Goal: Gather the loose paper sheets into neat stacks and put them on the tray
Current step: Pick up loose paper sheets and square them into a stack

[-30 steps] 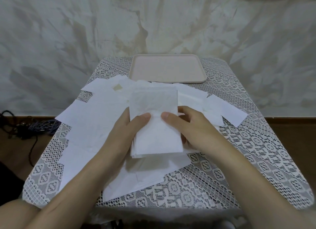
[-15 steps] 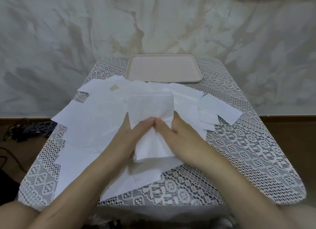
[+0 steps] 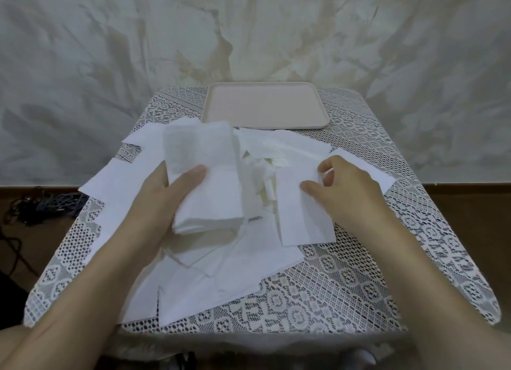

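Observation:
My left hand [image 3: 163, 195] grips a stack of white paper sheets [image 3: 207, 176], thumb on top, lifted a little above the table. To its right, my right hand [image 3: 345, 187] pinches the upper edge of a single white sheet [image 3: 301, 217] between thumb and fingers. Loose white sheets [image 3: 229, 275] lie scattered and overlapping across the middle of the table. The beige tray [image 3: 265, 107] sits at the far edge of the table with nothing on it.
A white lace tablecloth [image 3: 359, 273] covers the small table, bare on the right and front. A pale marbled wall stands close behind the tray. Dark cables [image 3: 36, 209] lie on the brown floor to the left.
Both hands held the stack together before. Now the right hand has let go and moved right to pinch a separate sheet, while the left hand keeps the stack, shifted left.

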Demonstrator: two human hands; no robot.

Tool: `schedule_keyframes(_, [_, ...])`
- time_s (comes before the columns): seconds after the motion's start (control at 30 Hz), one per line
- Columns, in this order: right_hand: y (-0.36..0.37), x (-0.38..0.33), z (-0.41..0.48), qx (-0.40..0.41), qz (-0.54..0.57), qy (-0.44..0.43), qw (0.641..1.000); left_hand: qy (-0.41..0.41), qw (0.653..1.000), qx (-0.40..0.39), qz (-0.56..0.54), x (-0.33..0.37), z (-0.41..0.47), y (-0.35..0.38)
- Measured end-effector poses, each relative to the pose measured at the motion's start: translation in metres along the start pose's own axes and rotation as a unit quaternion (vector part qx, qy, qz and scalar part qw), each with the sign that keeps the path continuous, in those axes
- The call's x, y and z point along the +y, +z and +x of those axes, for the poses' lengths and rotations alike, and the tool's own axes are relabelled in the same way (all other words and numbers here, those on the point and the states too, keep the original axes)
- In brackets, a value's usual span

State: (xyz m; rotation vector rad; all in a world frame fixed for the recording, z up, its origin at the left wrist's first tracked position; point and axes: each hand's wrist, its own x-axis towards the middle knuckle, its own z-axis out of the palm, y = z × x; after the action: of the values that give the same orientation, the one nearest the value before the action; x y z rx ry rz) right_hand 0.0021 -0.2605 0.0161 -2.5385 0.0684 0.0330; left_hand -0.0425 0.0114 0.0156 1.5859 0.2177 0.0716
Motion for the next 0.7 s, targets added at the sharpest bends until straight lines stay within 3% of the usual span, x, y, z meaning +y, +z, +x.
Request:
schedule_keyframes(0.17, [-0.001,0.007,-0.005,-0.042,0.045,0.032,0.998,-0.005,1.000,0.004,-0.006,0.000,0.001,-0.004])
schedule_keyframes(0.3, [0.000,0.010,-0.009,-0.082,0.100,-0.020,0.991,-0.009,1.000,0.005,0.008,-0.001,-0.002,-0.001])
schedule_keyframes(0.5, [-0.003,0.005,-0.012,-0.049,0.162,-0.070,0.983,-0.021,1.000,0.009,0.005,-0.002,-0.006,0.002])
schedule_keyframes(0.7, [-0.002,0.010,0.006,0.018,0.137,-0.032,0.990,-0.020,1.000,-0.010,-0.014,-0.002,-0.014,0.014])
